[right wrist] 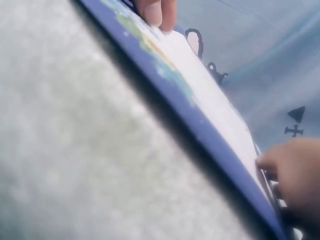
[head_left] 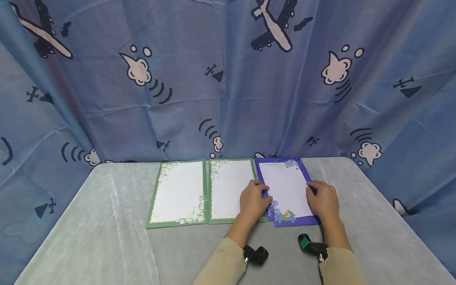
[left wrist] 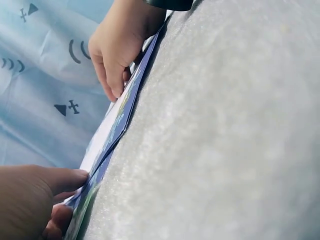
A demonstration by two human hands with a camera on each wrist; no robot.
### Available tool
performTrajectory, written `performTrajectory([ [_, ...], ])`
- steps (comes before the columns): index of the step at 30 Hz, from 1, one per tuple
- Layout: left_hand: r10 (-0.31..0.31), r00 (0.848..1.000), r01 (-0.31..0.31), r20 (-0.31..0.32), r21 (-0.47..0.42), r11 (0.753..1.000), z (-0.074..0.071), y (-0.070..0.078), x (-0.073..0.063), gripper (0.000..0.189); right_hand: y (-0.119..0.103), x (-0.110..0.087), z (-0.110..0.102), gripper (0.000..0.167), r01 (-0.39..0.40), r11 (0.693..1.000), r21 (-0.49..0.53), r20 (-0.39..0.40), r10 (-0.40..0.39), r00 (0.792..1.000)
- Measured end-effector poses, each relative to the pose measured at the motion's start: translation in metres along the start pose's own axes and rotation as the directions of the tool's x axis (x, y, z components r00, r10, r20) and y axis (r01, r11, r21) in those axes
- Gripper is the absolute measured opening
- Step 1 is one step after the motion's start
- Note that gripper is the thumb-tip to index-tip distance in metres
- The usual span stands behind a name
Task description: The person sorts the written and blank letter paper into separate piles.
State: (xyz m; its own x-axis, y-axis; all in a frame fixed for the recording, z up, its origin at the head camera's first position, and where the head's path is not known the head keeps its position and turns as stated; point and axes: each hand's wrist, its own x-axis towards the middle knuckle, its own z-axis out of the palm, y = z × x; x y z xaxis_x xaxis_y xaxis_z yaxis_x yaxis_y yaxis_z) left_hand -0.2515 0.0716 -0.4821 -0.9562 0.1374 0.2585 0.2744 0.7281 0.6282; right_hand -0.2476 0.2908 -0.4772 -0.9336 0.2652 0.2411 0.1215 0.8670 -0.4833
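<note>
A purple-bordered sheet of stationery [head_left: 286,186] with blue and yellow flowers lies at the right of the paper row in the head view. It overlaps another purple sheet [head_left: 269,215], which shows as a strip at its lower left. My left hand [head_left: 252,201] pinches the top sheet's left edge, with the thumb [left wrist: 75,178] uppermost. Opposite it, my right hand [head_left: 325,200] holds the right edge between thumb and fingers. In the right wrist view the top sheet [right wrist: 215,115] is seen nearly edge-on, and some fingertips are hidden.
Two green-bordered sheets, one at the left [head_left: 178,194] and one in the middle [head_left: 228,190], lie side by side. The left forearm crosses the middle sheet's lower right corner. A grey cloth [head_left: 89,237] covers the table, and a blue patterned curtain [head_left: 192,91] hangs behind.
</note>
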Motion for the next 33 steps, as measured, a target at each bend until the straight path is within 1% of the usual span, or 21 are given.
performTrajectory([
  [3, 0.016, 1.0, -0.016, 0.018, -0.005, 1.0, -0.001, 0.001, 0.0, 0.026, 0.0, 0.001, -0.001, 0.036, 0.001, 1.0, -0.023, 0.022, -0.001, 1.0],
  [5, 0.013, 0.999, -0.012, 0.033, -0.023, 1.0, -0.003, 0.001, 0.0, 0.026, -0.002, 0.002, -0.002, 0.037, -0.003, 0.999, -0.036, 0.047, 0.004, 0.999],
  [8, 0.006, 0.999, -0.001, 0.051, -0.089, 0.996, -0.008, 0.001, 0.0, 0.026, -0.007, 0.003, -0.005, 0.041, -0.024, 0.999, -0.033, 0.083, 0.027, 0.996],
  [10, 0.007, 0.998, 0.002, 0.066, -0.145, 0.989, -0.016, 0.001, 0.0, 0.025, -0.012, 0.003, -0.008, 0.043, -0.047, 0.999, -0.008, 0.096, 0.048, 0.994],
  [12, 0.027, 0.997, -0.014, 0.069, -0.191, 0.982, -0.025, -0.001, -0.001, 0.023, -0.018, 0.003, -0.012, 0.043, -0.062, 0.997, 0.042, 0.087, 0.059, 0.994],
  [14, 0.049, 0.996, -0.031, 0.074, -0.224, 0.974, -0.037, -0.003, -0.001, 0.023, -0.028, 0.002, -0.016, 0.043, -0.055, 0.994, 0.099, 0.07, 0.048, 0.996],
  [16, 0.068, 0.996, -0.052, 0.065, -0.214, 0.976, -0.051, -0.008, -0.002, 0.023, -0.039, 0.002, -0.018, 0.041, -0.016, 0.989, 0.146, 0.051, 0.009, 0.999],
  [18, 0.066, 0.996, -0.054, 0.059, -0.185, 0.981, -0.065, -0.014, -0.003, 0.023, -0.051, 0.001, -0.017, 0.04, 0.035, 0.983, 0.179, 0.043, -0.044, 0.998],
  [20, 0.055, 0.998, -0.048, 0.044, -0.144, 0.988, -0.079, -0.022, -0.005, 0.023, -0.064, 0.0, -0.015, 0.039, 0.094, 0.976, 0.198, 0.039, -0.104, 0.994],
  [24, 0.022, 1.0, -0.022, -0.001, -0.101, 0.995, -0.102, -0.039, -0.008, 0.021, -0.086, -0.006, -0.007, 0.035, 0.16, 0.959, 0.234, 0.059, -0.179, 0.982],
  [28, -0.026, 0.999, 0.023, -0.036, -0.083, 0.996, -0.115, -0.058, -0.011, 0.02, -0.103, -0.014, 0.005, 0.032, 0.191, 0.941, 0.28, 0.113, -0.23, 0.967],
  [33, -0.063, 0.995, 0.06, -0.074, -0.041, 0.997, -0.122, -0.076, -0.007, 0.021, -0.114, -0.022, 0.021, 0.029, 0.197, 0.922, 0.334, 0.174, -0.266, 0.948],
])
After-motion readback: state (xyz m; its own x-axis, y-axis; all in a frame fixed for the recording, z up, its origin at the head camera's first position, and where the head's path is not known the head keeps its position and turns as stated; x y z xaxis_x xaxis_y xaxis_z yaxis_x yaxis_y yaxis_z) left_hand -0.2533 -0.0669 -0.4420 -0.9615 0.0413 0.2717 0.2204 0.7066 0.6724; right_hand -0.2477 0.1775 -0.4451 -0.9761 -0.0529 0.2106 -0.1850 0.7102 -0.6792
